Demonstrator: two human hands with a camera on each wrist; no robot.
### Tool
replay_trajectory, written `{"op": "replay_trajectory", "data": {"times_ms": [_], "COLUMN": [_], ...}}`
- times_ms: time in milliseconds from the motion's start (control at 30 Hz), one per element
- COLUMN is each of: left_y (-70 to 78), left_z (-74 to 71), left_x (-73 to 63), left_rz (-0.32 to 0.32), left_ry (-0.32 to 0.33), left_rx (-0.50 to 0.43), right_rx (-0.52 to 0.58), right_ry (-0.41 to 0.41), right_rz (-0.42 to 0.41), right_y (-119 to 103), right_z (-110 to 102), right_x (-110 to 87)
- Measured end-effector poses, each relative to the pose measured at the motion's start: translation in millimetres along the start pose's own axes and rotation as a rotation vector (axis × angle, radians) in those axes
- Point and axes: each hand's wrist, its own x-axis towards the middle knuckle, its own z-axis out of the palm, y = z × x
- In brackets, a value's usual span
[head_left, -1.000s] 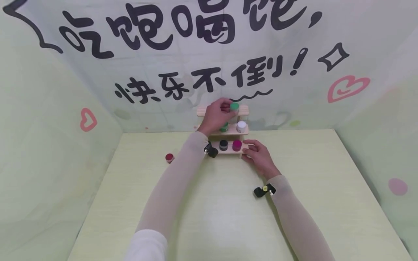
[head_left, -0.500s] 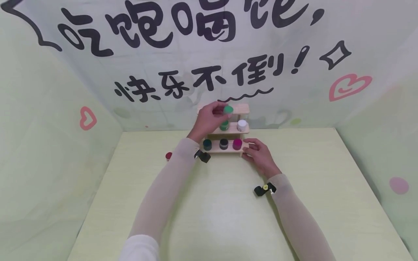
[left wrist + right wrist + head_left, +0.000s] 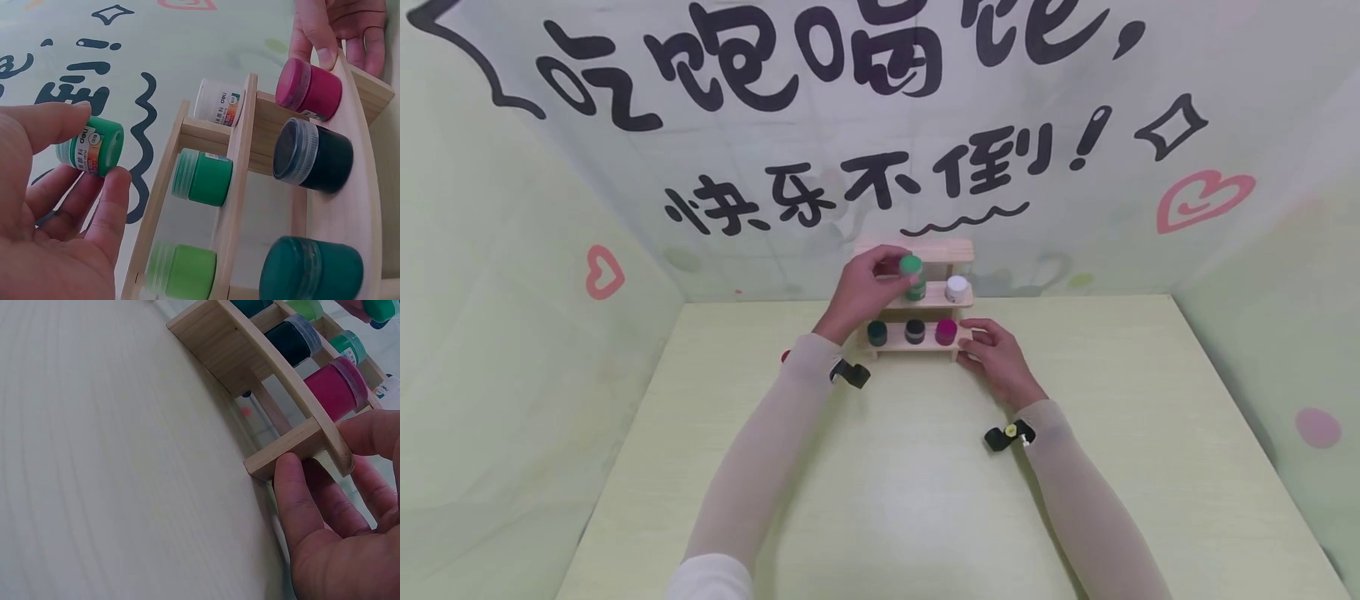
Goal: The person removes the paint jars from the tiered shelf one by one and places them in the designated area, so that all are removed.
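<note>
My left hand (image 3: 867, 287) pinches a green paint jar (image 3: 94, 147) between thumb and fingertips. It is held in the air by the upper part of a three-tier wooden rack (image 3: 951, 250). On the middle shelf stand a white jar (image 3: 956, 289), a green jar (image 3: 203, 177) and a light green jar (image 3: 181, 269). The lowest shelf carries a magenta jar (image 3: 946, 332), a dark jar (image 3: 914, 332) and a teal jar (image 3: 877, 333). At the rack's right end, my right hand (image 3: 1000, 362) grips the lowest shelf between thumb and fingers.
A red jar (image 3: 786, 356) lies left of the rack on the pale wooden table (image 3: 910, 475), mostly hidden by the left sleeve. Right behind the rack hangs a white cloth (image 3: 760, 267) with black lettering; more cloth flanks both sides.
My left hand has moved left and slightly down with the green jar, from the top shelf's right part. The lowest shelf's teal jar has come into sight. My right hand stays put.
</note>
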Motion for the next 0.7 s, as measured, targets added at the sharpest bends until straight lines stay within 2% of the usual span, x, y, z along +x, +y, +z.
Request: {"op": "replay_trajectory", "data": {"times_ms": [267,700], "left_y": [-8.7,-33.4], "left_z": [-11.4,-30.9], "left_x": [-17.5,-44.1], "left_rz": [-0.001,0.037], "left_ry": [0.001,0.036], "left_rx": [-0.046,-0.135], "right_rx": [-0.014,-0.002], "right_ry": [0.012,0.003], "right_rz": [0.000,-0.004], "right_y": [0,1], "right_z": [-1,0], "right_x": [0.6,1.3]}}
